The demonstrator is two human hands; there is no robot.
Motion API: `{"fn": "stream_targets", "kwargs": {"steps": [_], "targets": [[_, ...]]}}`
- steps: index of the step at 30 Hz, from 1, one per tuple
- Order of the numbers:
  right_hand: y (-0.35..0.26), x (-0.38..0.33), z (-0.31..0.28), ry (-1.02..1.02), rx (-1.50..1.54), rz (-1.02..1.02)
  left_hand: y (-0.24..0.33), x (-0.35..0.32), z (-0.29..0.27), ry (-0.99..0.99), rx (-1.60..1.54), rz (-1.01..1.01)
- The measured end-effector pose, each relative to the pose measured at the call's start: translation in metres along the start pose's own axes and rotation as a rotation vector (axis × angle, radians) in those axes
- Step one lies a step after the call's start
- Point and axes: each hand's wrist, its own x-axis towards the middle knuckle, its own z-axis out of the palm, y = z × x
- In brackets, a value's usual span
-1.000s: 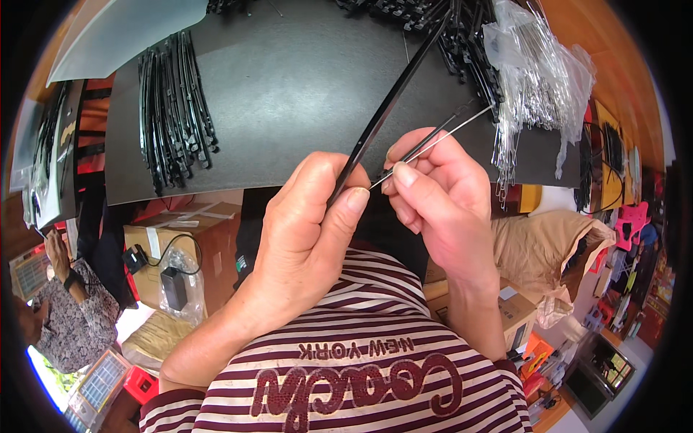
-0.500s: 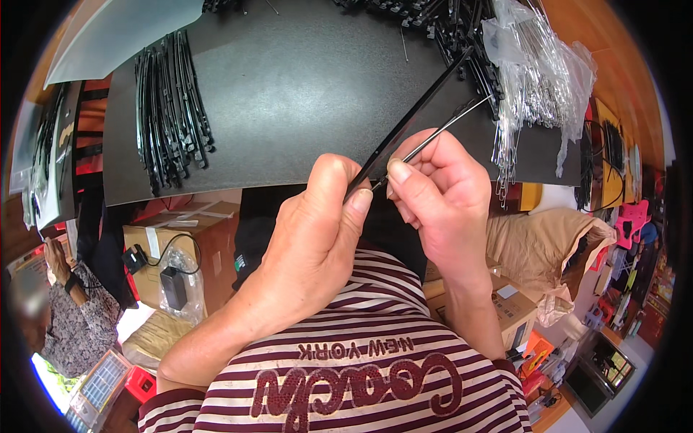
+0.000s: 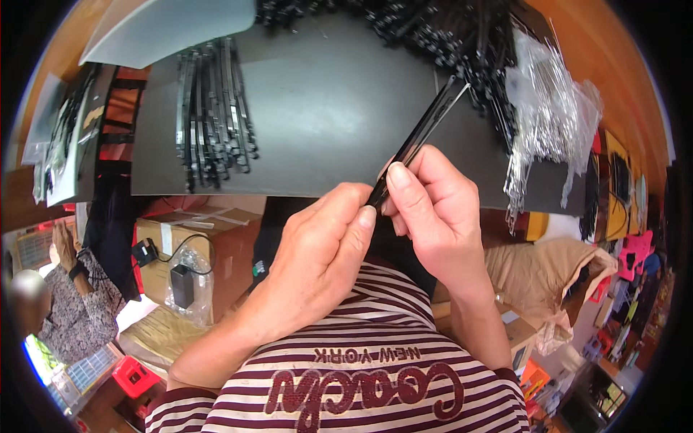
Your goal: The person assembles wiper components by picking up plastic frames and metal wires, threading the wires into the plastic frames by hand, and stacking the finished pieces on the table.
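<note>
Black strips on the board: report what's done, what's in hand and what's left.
Done, apparently: a neat row of black strips lies on the dark board. In hand: left hand and right hand pinch one black strip. Left: a tangled black pile and a bag of wire pins.

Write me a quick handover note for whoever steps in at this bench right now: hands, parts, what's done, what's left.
Left hand: pinching the lower end of a long black strip, thumb on top.
Right hand: gripping the same strip from the other side, thumb pressed near the left thumb. The strip points up and right over the dark work board.
Parts: a neat bundle of black strips lies at the board's left; a loose heap of black strips runs along the far edge; clear bags of thin metal wires sit at the right.
Done: apparently the left bundle.
Left: seemingly the heap and the strip in hand.
</note>
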Motion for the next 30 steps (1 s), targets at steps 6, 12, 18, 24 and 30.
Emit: {"fn": "stream_targets", "kwargs": {"steps": [6, 12, 18, 24, 30], "targets": [[-0.009, 0.06, 0.05, -0.26, -0.214, -0.042, -0.005, -0.01, -0.053, 0.182, -0.108, -0.122], [-0.013, 0.126, 0.107, -0.417, -0.314, -0.034, -0.017, 0.009, -0.119, 0.385, 0.236, -0.096], [-0.004, 0.175, 0.133, -0.332, -0.66, -0.175, -0.045, 0.025, -0.164, 0.545, 0.592, 0.001], [-0.02, 0.164, 0.113, -0.248, -0.889, -0.245, -0.08, 0.028, -0.183, 0.641, 0.846, 0.127], [-0.016, 0.154, 0.128, -0.308, -0.974, -0.139, -0.101, 0.036, -0.213, 0.678, 0.977, -0.055]]}}
